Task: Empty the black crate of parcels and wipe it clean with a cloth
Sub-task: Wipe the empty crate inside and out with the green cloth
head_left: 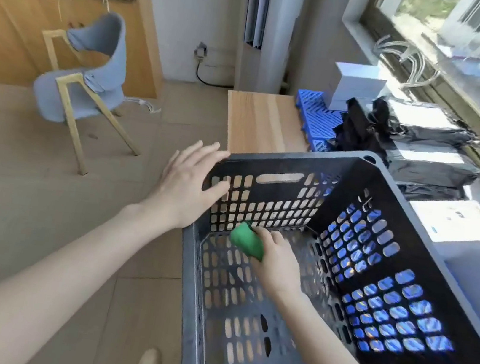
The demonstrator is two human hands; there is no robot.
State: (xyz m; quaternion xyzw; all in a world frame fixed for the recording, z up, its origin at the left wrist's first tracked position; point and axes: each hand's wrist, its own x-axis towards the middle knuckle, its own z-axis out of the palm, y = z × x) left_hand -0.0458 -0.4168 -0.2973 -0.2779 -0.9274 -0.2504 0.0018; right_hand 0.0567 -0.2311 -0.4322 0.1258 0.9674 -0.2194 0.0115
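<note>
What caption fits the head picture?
Right hand holds green cloth inside black crate; left hand at its rim.

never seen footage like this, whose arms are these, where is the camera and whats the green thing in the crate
There is no machine here: the one picture comes from a camera worn on a person's head, looking down at their own two bare arms. The left hand lies with straight fingers against the far left corner of the black crate, probably steadying it. The right hand reaches inside and grips a green cloth near that corner. No parcels show inside the crate; black bagged parcels and white boxes sit beside it by the window.
</note>
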